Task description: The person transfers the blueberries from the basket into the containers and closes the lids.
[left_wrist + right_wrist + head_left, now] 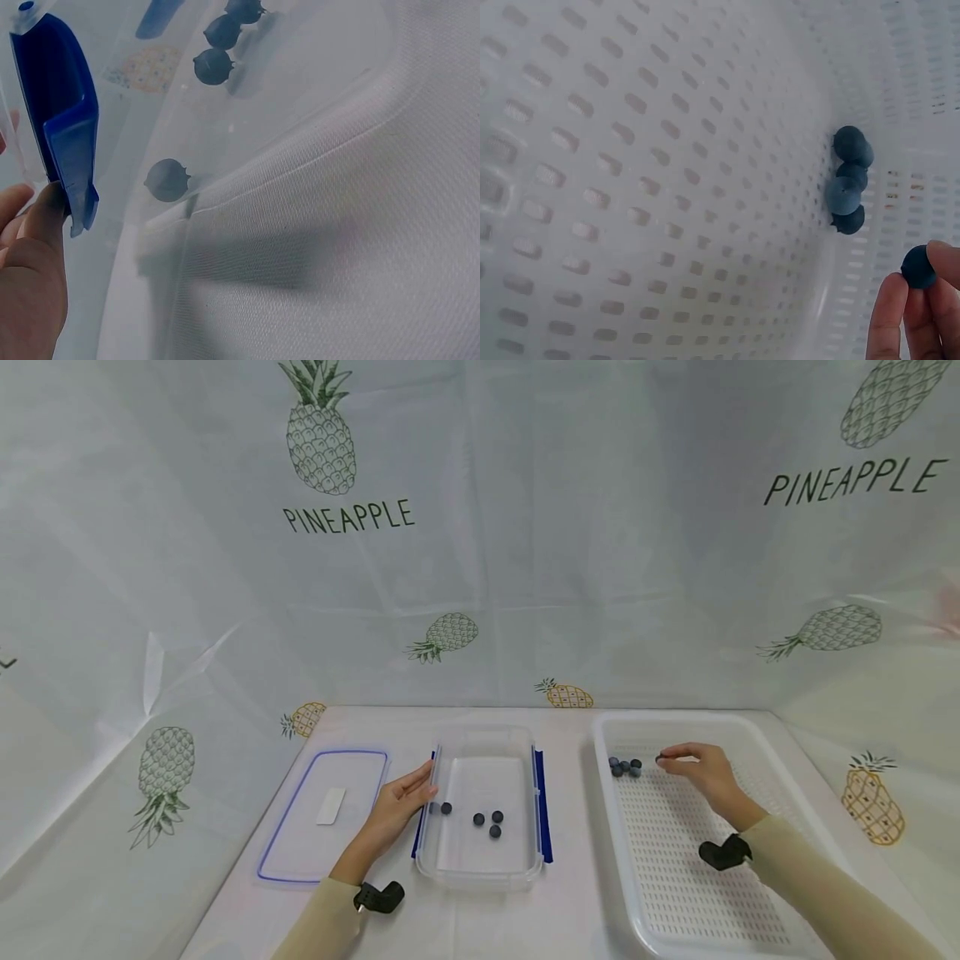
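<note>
My right hand (708, 772) pinches one blueberry (919, 267) between thumb and fingertips, over the white perforated basket (617, 843). Several more blueberries (844, 196) lie bunched together by the basket's wall. At the left side of a clear plastic container (483, 882), my left hand (395, 814) grips the wall by a blue latch (71, 112), its thumb against the latch in the left wrist view. Inside this container a few dark blueberries (495, 832) rest on the bottom, one of them close to the left wall.
Left of the container lies a clear lid (300, 870) with a blue seal, flat on the table and bearing a white rectangular label (331, 807). A second blue latch (543, 810) hangs down the container's right side. Behind the table hangs a pineapple-printed sheet (510, 560).
</note>
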Demonstrator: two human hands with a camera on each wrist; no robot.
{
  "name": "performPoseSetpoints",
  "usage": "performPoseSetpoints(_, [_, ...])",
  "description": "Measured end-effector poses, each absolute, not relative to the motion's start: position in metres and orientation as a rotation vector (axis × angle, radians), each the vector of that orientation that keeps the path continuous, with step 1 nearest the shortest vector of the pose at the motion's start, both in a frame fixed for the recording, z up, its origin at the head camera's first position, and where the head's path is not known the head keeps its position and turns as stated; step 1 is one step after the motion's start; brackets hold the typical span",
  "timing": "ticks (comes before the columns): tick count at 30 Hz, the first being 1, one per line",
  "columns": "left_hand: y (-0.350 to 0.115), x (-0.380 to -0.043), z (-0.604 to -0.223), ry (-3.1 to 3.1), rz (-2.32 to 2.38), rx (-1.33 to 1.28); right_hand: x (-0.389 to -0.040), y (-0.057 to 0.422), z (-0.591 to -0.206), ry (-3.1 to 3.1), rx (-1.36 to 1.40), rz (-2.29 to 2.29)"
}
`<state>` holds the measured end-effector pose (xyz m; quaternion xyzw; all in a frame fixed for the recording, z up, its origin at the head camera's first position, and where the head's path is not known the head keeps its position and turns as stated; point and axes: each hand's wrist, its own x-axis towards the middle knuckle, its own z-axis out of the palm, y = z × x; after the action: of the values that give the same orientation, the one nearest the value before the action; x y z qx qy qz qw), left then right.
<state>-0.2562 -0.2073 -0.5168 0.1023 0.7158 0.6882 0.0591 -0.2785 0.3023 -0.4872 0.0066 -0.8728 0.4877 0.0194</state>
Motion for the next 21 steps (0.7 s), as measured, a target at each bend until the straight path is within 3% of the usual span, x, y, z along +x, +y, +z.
performPoseSetpoints(21, [-0.208,-0.258,-0.518,2.175,2.063,0.289,-0.266,0.281,-0.44,-2.651,0.172,1.612])
